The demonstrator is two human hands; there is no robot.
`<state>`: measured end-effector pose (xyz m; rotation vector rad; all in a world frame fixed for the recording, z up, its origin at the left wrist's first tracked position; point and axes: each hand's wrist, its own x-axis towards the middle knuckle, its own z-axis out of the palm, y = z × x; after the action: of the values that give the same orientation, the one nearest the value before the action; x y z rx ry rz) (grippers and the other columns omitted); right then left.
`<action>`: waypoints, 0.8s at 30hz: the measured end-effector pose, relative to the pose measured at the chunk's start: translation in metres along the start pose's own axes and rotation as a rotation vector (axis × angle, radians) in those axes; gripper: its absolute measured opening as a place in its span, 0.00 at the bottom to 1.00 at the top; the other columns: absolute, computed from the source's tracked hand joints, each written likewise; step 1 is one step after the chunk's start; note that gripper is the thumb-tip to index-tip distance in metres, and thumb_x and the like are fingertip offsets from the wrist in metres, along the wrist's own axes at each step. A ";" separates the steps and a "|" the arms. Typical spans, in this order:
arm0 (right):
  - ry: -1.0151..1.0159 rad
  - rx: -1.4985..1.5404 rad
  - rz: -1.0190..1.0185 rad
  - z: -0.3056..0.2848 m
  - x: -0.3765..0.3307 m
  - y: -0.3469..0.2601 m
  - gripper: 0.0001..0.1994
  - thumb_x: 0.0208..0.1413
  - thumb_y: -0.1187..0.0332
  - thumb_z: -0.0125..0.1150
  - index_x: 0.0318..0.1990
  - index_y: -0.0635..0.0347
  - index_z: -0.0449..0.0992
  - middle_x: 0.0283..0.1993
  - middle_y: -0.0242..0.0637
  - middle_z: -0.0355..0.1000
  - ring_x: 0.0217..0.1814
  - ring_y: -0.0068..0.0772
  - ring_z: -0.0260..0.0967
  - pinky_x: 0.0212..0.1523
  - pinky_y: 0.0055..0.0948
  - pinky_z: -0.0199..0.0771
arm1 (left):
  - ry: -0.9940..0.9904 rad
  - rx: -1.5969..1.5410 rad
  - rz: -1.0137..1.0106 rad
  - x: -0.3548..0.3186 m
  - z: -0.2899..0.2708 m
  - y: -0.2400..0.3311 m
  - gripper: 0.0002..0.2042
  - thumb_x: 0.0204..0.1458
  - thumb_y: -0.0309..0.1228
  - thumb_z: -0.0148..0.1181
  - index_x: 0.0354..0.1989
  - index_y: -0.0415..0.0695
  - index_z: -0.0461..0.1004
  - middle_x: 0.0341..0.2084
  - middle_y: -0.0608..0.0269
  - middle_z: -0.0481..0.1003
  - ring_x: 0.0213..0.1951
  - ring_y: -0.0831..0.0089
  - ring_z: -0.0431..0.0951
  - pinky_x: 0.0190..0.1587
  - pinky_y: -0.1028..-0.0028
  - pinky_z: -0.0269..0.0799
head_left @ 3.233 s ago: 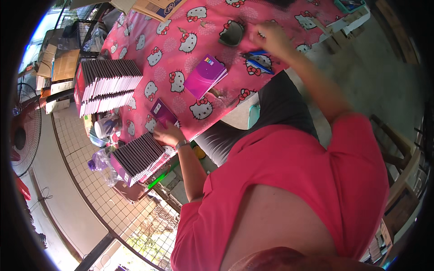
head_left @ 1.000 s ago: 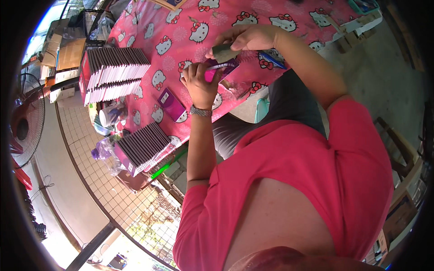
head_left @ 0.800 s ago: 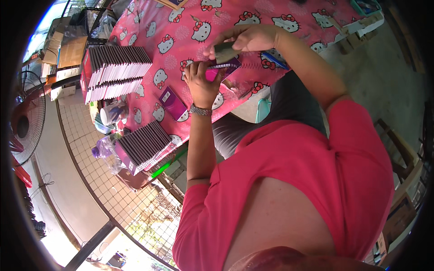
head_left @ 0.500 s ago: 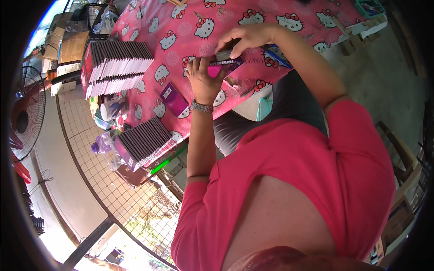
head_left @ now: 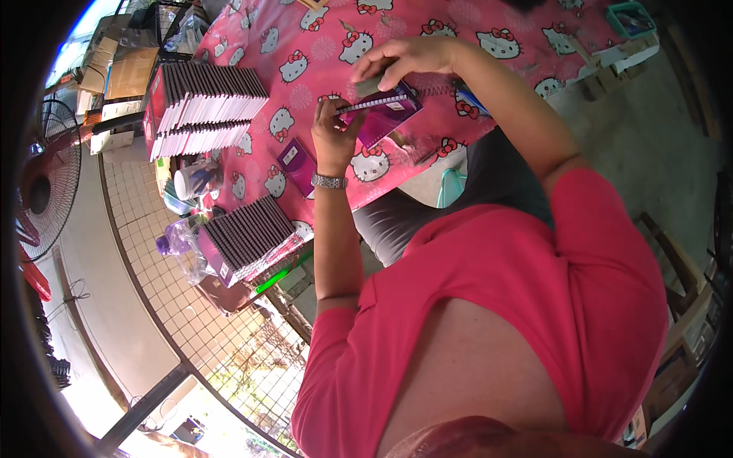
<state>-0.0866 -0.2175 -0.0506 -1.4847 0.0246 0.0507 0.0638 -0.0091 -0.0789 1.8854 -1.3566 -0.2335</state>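
A purple notebook (head_left: 391,122) with a dark spiral binding along its far edge lies tilted on the table in front of me. My left hand (head_left: 336,136) is closed on the left end of that binding, thumb and fingers pinching it. Above the binding, my right hand (head_left: 412,62) curls around a small grey-green block (head_left: 370,86), whose kind I cannot make out. A loose wire coil (head_left: 437,90) extends to the right of the notebook. Another purple notebook (head_left: 298,166) lies flat, left of my left wrist.
Tall stacks of spiral-bound notebooks (head_left: 206,107) stand at the left on the pink patterned tablecloth (head_left: 305,72). A nearer stack (head_left: 248,233) sits by the table edge, beside a plastic bottle (head_left: 177,238). A white cup (head_left: 191,182), a fan (head_left: 50,183) and a green basket (head_left: 630,19) are around.
My left hand has moved slightly left and down, and more of the notebook's purple cover shows. The right hand has shifted a little left with the block, lifting it off the binding.
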 end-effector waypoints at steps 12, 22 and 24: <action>0.769 -1.176 -0.259 -0.033 -0.044 0.096 0.28 0.49 0.60 0.69 0.58 0.54 0.71 0.65 0.41 0.64 0.64 0.47 0.62 0.63 0.44 0.62 | 0.182 -0.418 -0.125 -0.010 0.006 -0.023 0.08 0.55 0.25 0.64 0.39 0.36 0.73 0.32 0.64 0.76 0.28 0.80 0.77 0.31 0.78 0.75; 0.817 -0.990 -0.097 0.093 -0.110 0.083 0.26 0.48 0.62 0.66 0.56 0.58 0.72 0.55 0.42 0.70 0.55 0.47 0.66 0.58 0.45 0.65 | 0.339 -0.444 -0.115 -0.022 0.019 -0.004 0.10 0.59 0.25 0.59 0.45 0.33 0.70 0.33 0.61 0.74 0.29 0.77 0.78 0.31 0.75 0.84; 0.765 -0.880 -0.240 0.111 -0.083 0.058 0.26 0.47 0.64 0.66 0.56 0.59 0.72 0.55 0.41 0.71 0.55 0.46 0.66 0.58 0.44 0.64 | 0.305 -0.390 -0.095 -0.023 0.022 -0.013 0.10 0.59 0.24 0.59 0.45 0.33 0.70 0.33 0.61 0.74 0.30 0.78 0.78 0.31 0.75 0.84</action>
<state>-0.1735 -0.1034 -0.0943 -2.2889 0.4939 -0.7928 0.0519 0.0020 -0.1092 1.5826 -0.9406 -0.2285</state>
